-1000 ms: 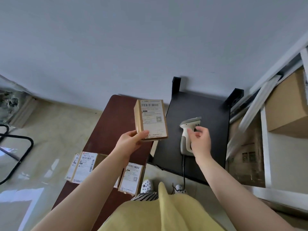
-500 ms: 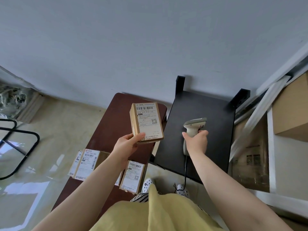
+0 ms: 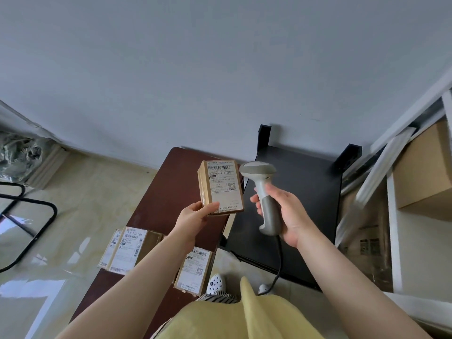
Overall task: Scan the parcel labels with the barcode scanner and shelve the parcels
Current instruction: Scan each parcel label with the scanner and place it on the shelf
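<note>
At frame centre, the left hand [image 3: 195, 215] pinches a parcel [image 3: 221, 187] by its lower corner, label tilted up so nothing hides the barcode. Just right of it, the right hand [image 3: 283, 211] wraps its fingers around the barcode scanner [image 3: 263, 192] (cable trailing down), head beside the label, probably about to aim.

You are looking at a bright, evenly daylit scene with soft light and only faint shadows. At the lower left of the frame the glossy floor [image 3: 61, 216] throws back pale window glare, so the light reaches you from that side. Wide-angle distortion bends the straight lines at the edges, most strongly the white shelf frame [image 3: 393, 221] on the right. The centre is fairly sharp; the corners smear slightly.
</note>
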Demonstrator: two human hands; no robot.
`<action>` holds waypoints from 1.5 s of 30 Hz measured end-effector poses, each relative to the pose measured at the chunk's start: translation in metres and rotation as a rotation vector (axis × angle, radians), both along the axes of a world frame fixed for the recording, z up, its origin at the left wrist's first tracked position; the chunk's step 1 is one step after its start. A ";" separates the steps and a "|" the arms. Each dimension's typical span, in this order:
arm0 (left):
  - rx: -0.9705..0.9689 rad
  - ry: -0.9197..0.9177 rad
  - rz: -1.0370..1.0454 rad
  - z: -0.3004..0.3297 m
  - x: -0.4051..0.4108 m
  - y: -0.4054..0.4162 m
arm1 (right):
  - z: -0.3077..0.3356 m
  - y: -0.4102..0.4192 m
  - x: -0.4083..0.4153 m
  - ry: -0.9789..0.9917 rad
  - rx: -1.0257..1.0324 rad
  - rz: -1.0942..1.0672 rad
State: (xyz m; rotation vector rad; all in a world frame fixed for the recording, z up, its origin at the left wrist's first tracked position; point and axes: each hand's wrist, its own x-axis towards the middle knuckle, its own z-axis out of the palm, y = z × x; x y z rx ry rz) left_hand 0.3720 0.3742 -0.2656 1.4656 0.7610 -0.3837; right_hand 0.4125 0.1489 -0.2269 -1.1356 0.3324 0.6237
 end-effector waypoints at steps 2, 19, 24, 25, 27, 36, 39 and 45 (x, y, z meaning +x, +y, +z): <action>-0.005 -0.009 0.007 0.001 0.001 -0.004 | 0.008 0.006 0.001 0.022 0.066 0.034; 0.003 -0.016 -0.007 0.001 0.004 -0.020 | 0.015 0.015 -0.002 0.045 0.078 0.027; -0.004 -0.016 0.000 0.001 0.006 -0.021 | 0.013 0.012 -0.001 0.036 0.111 0.043; -0.004 -0.019 0.003 0.001 0.007 -0.021 | 0.013 0.011 -0.001 0.033 0.100 0.042; -0.008 -0.021 0.006 0.001 0.007 -0.021 | 0.011 0.008 0.001 0.030 0.055 0.021; -0.055 -0.036 0.039 -0.001 0.006 -0.016 | -0.030 -0.015 0.015 0.093 -0.430 -0.173; -0.086 -0.044 0.038 0.002 0.003 -0.018 | -0.055 -0.017 0.017 0.162 -0.569 -0.199; -0.143 -0.053 0.025 0.010 -0.004 -0.018 | -0.081 -0.007 0.021 0.248 -0.582 -0.270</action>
